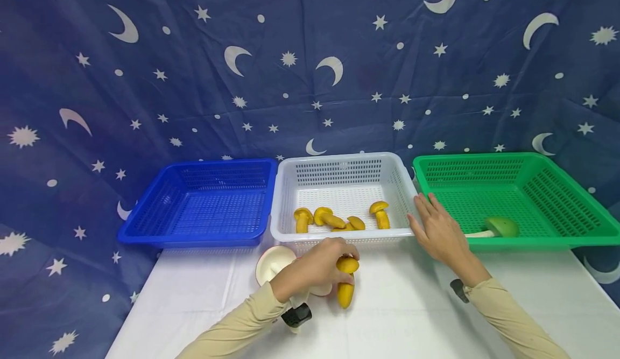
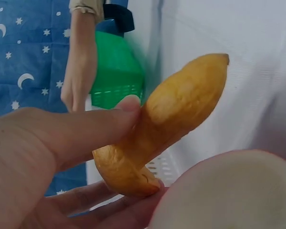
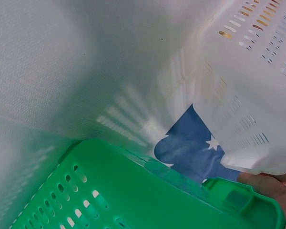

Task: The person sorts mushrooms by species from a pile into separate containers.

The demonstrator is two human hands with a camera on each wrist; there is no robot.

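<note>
My left hand (image 1: 322,265) holds a yellow toy mushroom (image 1: 345,293) above the white cloth, just in front of the white basket (image 1: 411,232). In the left wrist view, the thumb presses against the stem of that mushroom (image 2: 181,102), and fingers lie behind its cap. My right hand (image 1: 441,235) touches the right rim of the white basket with its fingers extended, beside the green basket (image 1: 513,240). Part of the right hand (image 3: 271,188) shows at the white rim in the right wrist view. Several yellow mushrooms (image 1: 303,218) lie inside the white basket.
A pale mushroom with a reddish rim (image 1: 274,261) sits beside the left forearm, another pale one partly hidden under that hand. A blue basket (image 1: 194,239) stands at the left. The green basket holds a green-capped mushroom (image 1: 504,226). A star-patterned curtain (image 1: 286,100) hangs behind.
</note>
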